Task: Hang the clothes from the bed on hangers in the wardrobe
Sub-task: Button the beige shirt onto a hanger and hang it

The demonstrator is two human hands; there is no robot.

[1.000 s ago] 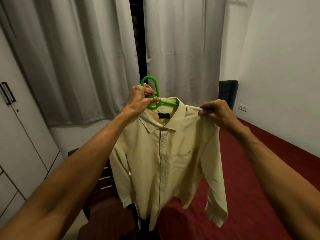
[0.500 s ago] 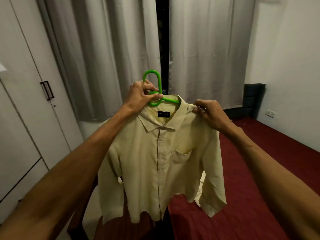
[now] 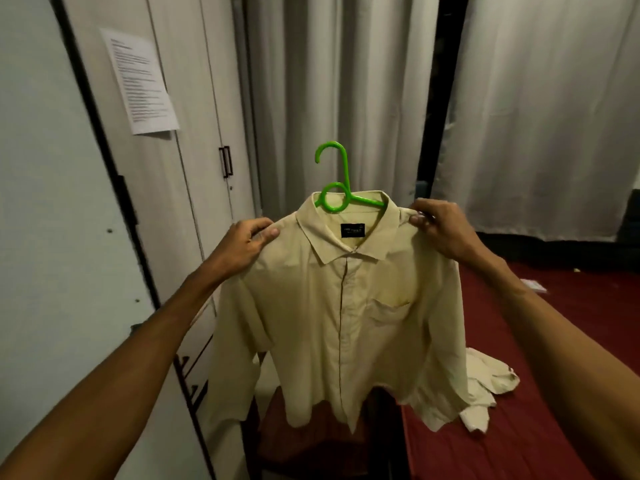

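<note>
Shirt (image 3: 343,323) sits on green hanger (image 3: 334,188) at frame centre, above bed (image 3: 519,427) edge; my L hand (image 3: 242,244) and R hand (image 3: 440,230) each pinch a shoulder. Hanging step, I reckon: next needs hook carried to wardrobe (image 3: 194,168), frame left; rail unseen.

A pale yellow collared shirt (image 3: 341,313) hangs upright, buttoned, on a green hanger (image 3: 337,188).

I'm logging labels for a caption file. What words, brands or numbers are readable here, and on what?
The collar label of the yellow shirt: pale lettering, too small to read.
The printed sheet on the wardrobe door: many lines, too blurred to read.
No other text shows.
</note>
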